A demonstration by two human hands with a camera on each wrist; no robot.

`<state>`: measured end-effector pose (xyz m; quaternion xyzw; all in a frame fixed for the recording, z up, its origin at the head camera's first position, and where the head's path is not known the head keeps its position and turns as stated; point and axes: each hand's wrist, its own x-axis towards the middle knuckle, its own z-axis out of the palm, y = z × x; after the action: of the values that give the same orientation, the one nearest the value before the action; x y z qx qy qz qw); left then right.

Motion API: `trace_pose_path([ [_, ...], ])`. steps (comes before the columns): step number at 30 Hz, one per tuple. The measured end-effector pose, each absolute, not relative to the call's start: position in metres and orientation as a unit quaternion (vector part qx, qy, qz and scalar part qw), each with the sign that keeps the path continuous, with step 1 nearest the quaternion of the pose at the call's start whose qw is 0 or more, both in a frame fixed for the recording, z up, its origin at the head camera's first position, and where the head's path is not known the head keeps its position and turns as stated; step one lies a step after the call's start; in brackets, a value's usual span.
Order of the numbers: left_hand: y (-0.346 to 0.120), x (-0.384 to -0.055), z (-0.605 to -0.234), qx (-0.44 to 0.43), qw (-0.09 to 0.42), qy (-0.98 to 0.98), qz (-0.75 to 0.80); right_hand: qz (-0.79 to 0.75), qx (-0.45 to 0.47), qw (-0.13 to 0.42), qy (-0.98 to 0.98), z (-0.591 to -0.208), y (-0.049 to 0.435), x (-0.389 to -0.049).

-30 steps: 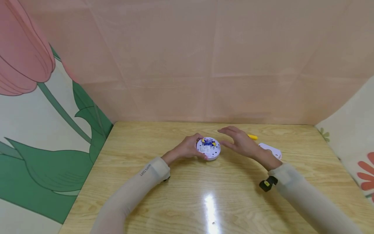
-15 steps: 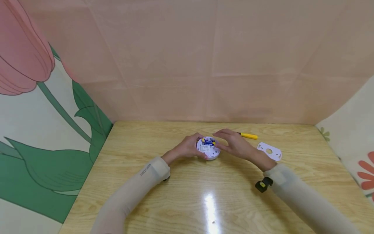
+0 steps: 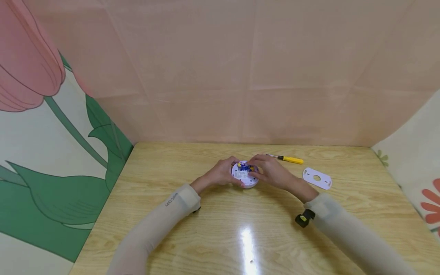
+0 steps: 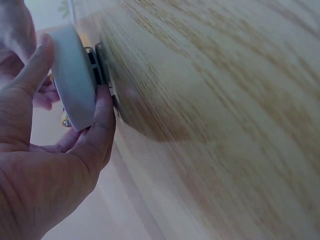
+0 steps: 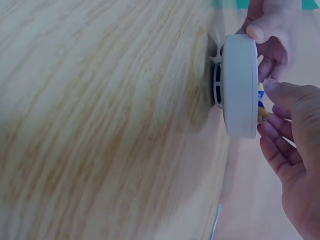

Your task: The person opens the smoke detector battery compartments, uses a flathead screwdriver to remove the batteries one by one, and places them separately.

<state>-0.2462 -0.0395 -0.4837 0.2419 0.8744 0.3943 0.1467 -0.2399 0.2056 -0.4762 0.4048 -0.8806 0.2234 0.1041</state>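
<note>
A round white smoke detector (image 3: 246, 184) sits on the table with its back facing up. Blue and yellow batteries (image 3: 245, 167) lie at its back, beside a printed label. My left hand (image 3: 220, 173) grips the detector's left side, thumb at the near rim and fingers round the far edge. From the right, my right hand (image 3: 273, 173) reaches over the rim. In the right wrist view, its thumb and fingertips pinch a battery (image 5: 261, 102) against the detector's back. The vented front of the detector faces the tabletop.
To the right lies a screwdriver (image 3: 292, 159) with a yellow handle. Nearer, a white mounting plate (image 3: 324, 181) with a central hole rests flat on the wooden table (image 3: 192, 244). A pink backdrop hangs behind the table's far edge.
My right hand has moved left and slightly down onto the batteries, uncovering the screwdriver and mounting plate. The left hand and detector have stayed in place.
</note>
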Motion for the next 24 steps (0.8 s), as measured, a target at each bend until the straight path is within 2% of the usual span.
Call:
trace_pose_path([
  [24, -0.0401, -0.2478, -0.4869, 0.245, 0.145, 0.870, 0.402, 0.303, 0.371, 0.056, -0.876, -0.4842, 0.2001, -0.2476],
])
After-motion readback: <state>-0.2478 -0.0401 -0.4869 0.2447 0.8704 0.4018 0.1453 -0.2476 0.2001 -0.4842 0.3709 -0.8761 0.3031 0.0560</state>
